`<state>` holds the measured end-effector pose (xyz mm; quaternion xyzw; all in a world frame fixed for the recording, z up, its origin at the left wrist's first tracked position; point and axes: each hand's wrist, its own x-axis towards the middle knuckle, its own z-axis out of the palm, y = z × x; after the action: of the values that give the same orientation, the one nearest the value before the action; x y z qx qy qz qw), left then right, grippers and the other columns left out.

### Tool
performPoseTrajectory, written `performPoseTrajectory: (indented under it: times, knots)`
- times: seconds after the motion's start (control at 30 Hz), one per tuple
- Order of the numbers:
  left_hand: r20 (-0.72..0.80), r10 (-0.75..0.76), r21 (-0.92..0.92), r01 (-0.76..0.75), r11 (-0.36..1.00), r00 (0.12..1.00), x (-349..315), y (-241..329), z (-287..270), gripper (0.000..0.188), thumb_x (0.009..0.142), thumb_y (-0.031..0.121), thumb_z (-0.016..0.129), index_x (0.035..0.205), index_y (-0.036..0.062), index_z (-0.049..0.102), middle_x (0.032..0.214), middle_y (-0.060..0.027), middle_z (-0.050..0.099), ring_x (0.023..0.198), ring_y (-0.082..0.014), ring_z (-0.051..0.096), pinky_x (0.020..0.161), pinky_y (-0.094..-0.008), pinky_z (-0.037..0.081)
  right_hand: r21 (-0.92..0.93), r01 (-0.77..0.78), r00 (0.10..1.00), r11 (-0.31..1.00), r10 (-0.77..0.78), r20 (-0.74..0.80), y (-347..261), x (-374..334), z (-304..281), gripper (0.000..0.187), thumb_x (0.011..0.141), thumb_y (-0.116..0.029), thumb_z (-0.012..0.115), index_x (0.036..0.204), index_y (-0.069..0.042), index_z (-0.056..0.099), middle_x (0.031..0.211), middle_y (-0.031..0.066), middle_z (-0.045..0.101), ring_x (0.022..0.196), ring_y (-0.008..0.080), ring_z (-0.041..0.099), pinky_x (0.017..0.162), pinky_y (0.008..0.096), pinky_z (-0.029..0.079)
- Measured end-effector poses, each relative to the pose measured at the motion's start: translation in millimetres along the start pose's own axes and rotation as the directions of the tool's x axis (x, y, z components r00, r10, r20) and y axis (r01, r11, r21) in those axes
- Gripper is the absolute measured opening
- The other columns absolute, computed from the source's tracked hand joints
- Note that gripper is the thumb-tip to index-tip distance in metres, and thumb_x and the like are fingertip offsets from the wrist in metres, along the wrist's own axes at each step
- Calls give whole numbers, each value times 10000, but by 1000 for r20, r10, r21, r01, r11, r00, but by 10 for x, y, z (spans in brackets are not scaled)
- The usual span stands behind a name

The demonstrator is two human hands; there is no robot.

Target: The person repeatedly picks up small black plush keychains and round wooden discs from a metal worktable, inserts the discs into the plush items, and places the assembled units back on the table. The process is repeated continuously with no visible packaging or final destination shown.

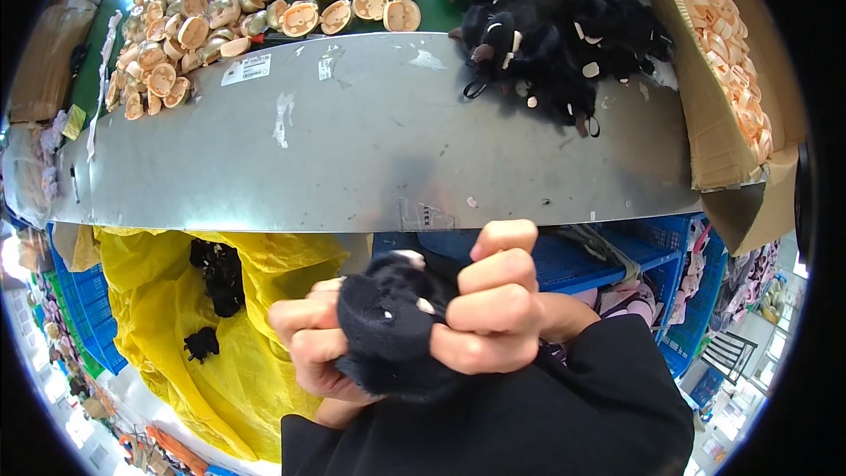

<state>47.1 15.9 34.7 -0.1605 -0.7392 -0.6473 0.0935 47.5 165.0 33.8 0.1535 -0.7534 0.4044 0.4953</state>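
A black plush toy piece, furry with small pale bits on it, is held in front of my body, just below the table's near edge. My left hand grips its left side with curled fingers. On its right side my right hand pinches the fabric, the fingers folded in. Parts of the plush are hidden behind my fingers. Similar black plush pieces lie heaped on the table at the far right, some with pale parts and dark loops.
A grey metal tabletop spans ahead. Pale and gold moulded plastic face parts pile up at the far left. At the right stands a cardboard box of peach-coloured loops. A yellow bag with black plush pieces hangs lower left; blue crates stand lower right.
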Motion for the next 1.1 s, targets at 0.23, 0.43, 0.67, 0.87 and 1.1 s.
performPoseTrajectory:
  times: [0.23, 0.43, 0.67, 0.87, 1.1]
  knots:
    - [-62, 197, 195, -182, 964, 978, 171, -153, 36, 298, 870, 212, 754, 871, 87, 483, 945, -60, 474, 838, -199, 590, 736, -341, 519, 236, -474, 870, 849, 411, 271, -190, -341, 42, 564, 825, -443, 741, 1090, 23, 566, 1162, 220, 505, 1004, 337, 559, 876, 444, 491]
    - [261, 264, 81, -294, 952, 929, 47, -212, 147, 243, 709, 35, 814, 920, 6, 697, 1035, -151, 661, 943, -330, 668, 847, -438, 543, 373, -751, 637, 545, 747, 191, 19, -322, 6, 462, 849, -272, 741, 1096, 30, 494, 1034, 155, 546, 921, 198, 553, 834, 355, 474]
    - [251, -356, -330, 425, 843, 900, 156, -128, -14, 287, 890, 160, 803, 1028, -7, 615, 972, -40, 582, 842, -118, 577, 773, -253, 473, 335, -887, 447, 319, 778, 442, 39, -232, -128, 475, 994, -236, 610, 1349, -37, 366, 910, 76, 572, 805, 111, 571, 745, 274, 491]
    - [431, -443, -457, 613, 645, 786, 248, -182, -112, 220, 839, 43, 820, 851, 57, 601, 859, 16, 564, 804, -73, 505, 732, -230, 407, 267, -924, 382, 274, 626, 680, 19, -156, -173, 470, 1036, -278, 546, 1432, -134, 336, 926, 104, 598, 798, 187, 607, 771, 315, 491]
    - [421, -482, -484, 639, 597, 769, 231, -109, -97, 248, 846, 45, 822, 774, 67, 585, 821, 16, 568, 771, -81, 501, 720, -237, 409, 246, -965, 254, 95, 583, 772, 27, -162, -170, 623, 785, -70, 676, 1348, -63, 409, 1102, 57, 546, 1001, 133, 550, 887, 296, 467]
